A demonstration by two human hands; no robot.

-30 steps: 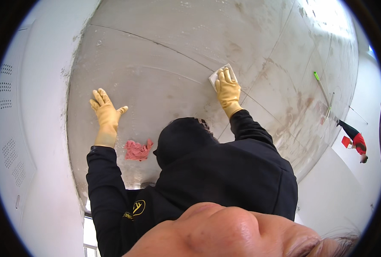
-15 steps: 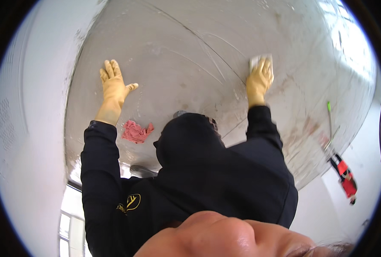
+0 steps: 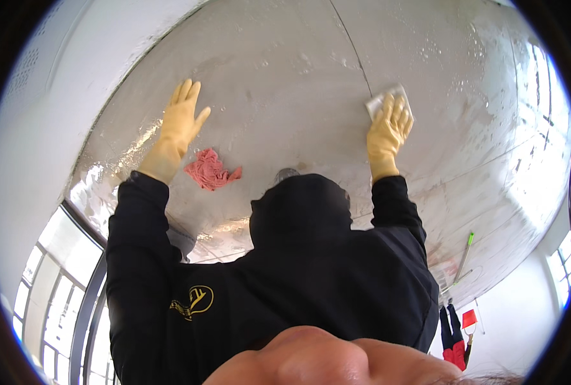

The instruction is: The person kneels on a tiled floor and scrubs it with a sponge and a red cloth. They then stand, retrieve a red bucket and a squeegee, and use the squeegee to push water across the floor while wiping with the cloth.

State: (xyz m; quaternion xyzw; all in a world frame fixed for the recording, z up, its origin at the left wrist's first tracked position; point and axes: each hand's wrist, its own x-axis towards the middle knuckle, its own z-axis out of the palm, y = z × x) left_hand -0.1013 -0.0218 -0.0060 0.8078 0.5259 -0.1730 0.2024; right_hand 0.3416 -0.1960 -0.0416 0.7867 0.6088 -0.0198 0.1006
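R hand (image 3: 390,131) on white pad (image 3: 383,102), on wet floor (image 3: 279,102) – can't tell if gripping. L hand (image 3: 181,119): thumb wide apart, pink rag (image 3: 209,170) nr it. Far R – green-tip pole (image 3: 463,260), person (image 3: 452,330) w/ red thing (image 3: 469,319).

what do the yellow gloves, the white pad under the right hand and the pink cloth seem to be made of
Yellow gloves: likely rubber or latex, smooth and matte, fitting the fingers closely. White pad: perhaps sponge foam, matte and blocky, but the right hand hides much. Pink cloth: some fabric, matte, crumpled in loose folds; fibre unclear.
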